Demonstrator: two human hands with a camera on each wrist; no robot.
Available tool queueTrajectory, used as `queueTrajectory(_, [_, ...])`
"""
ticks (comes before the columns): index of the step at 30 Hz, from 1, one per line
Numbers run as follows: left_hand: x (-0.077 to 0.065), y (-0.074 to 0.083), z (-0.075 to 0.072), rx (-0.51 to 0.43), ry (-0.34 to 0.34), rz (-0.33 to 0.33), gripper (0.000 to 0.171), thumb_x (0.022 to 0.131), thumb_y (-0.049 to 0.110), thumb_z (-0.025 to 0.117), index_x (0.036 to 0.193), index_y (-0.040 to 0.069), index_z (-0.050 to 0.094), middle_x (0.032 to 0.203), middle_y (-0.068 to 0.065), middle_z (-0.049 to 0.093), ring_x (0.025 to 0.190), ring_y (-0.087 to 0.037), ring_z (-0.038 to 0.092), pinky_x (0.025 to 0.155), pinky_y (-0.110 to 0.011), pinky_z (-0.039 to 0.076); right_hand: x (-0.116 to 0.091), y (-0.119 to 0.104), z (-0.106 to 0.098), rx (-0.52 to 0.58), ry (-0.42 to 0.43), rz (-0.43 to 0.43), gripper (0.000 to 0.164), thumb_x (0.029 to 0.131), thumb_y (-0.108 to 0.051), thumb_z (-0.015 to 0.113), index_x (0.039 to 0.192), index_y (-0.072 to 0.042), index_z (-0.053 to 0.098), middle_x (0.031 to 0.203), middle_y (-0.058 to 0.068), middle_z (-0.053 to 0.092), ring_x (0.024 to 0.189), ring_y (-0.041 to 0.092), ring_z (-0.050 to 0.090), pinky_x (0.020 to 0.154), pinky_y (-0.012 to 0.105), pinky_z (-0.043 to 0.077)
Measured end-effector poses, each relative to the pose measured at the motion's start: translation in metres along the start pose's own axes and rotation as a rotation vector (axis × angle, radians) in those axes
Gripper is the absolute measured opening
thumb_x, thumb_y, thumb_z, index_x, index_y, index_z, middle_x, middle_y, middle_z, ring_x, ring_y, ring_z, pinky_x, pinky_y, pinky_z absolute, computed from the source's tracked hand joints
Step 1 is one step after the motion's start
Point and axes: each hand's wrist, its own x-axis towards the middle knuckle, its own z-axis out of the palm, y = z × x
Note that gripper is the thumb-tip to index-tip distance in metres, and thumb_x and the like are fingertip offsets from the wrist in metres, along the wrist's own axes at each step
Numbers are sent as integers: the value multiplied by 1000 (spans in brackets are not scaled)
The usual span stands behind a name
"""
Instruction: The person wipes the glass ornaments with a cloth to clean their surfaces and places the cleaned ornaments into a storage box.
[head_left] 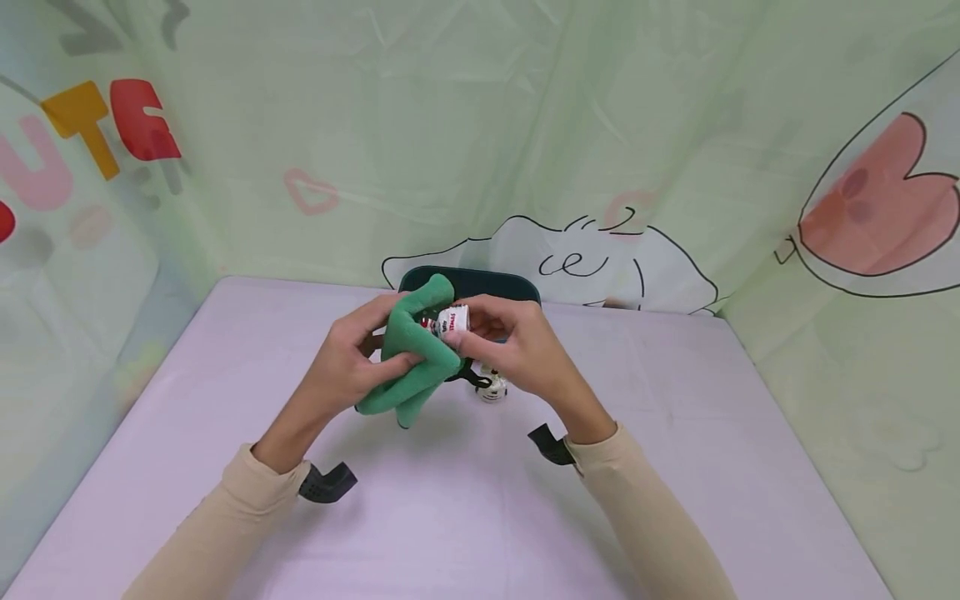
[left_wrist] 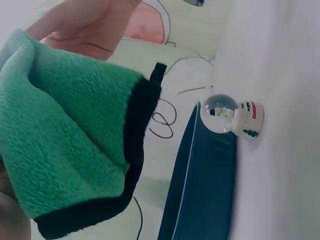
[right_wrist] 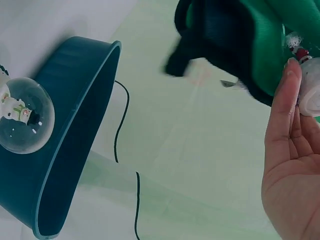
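Note:
In the head view, my left hand [head_left: 347,354] grips a green plush cloth [head_left: 412,342] with a dark edging and a small loop. The cloth is folded around the glass end of a small snow globe [head_left: 454,319]. My right hand [head_left: 517,337] pinches that globe by its white base, which has red lettering. Part of the red figure inside shows in the right wrist view, beside the cloth [right_wrist: 267,50]; the rest of the glass is hidden. Both hands are raised over the table.
A second snow globe [left_wrist: 220,114], with a snowman inside, stands upright on the table. Behind it is a dark teal bin [right_wrist: 75,75]. Black wrist mounts [head_left: 327,483] jut from both sleeves. A printed curtain [head_left: 450,150] closes off the table's back and sides.

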Motion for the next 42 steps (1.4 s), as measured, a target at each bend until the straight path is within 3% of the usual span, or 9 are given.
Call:
queueTrajectory(7, [0,0,3,139,-20,88,67,78,-11,81,139,-2,56,131,-17,62,116,-19,60,86,-28,60,1,-1,0,19,-9,113,15,99,-22,69,98,-7,73,74,5,70,63,36,66,58,36,60])
queueTrajectory(11, [1,0,4,173,-20,109,68,76,-10,82,139,-3,55,131,-18,61,118,-20,59,87,-27,60,1,-1,0,34,-18,135,16,99,-22,68,97,-7,72,73,6,69,62,36,65,58,40,60])
queueTrajectory(16, [0,-2,4,160,14,101,67,76,-10,82,138,-3,56,130,-17,62,116,-18,60,85,-26,60,1,1,1,84,-38,106,12,99,-16,67,102,-5,69,77,8,69,63,27,63,59,38,59])
queueTrajectory(20, [0,-2,3,87,39,67,65,77,-13,80,137,-3,57,126,-17,64,109,-17,63,83,-28,61,1,2,1,90,-43,53,12,98,-12,68,107,-5,68,82,8,67,66,28,62,60,37,58])
queueTrajectory(28, [0,2,0,-65,60,-26,63,81,-14,74,140,-4,54,120,-14,66,101,-15,67,84,-31,61,0,2,2,-2,-38,-57,30,95,-10,70,125,-9,65,99,3,70,87,17,69,79,34,61])
queueTrajectory(35, [-1,2,1,-65,98,-108,57,84,-12,72,138,0,58,115,-8,68,97,-16,68,80,-29,61,0,4,2,-30,-30,-159,43,90,-5,77,131,-11,65,104,-1,63,88,15,67,79,34,61])
queueTrajectory(42, [1,2,-1,-93,120,-202,52,87,-5,74,136,5,61,117,-3,68,103,-20,68,80,-31,62,2,7,3,-97,-3,-256,48,86,-3,81,131,-10,66,114,3,61,94,16,64,79,33,61])
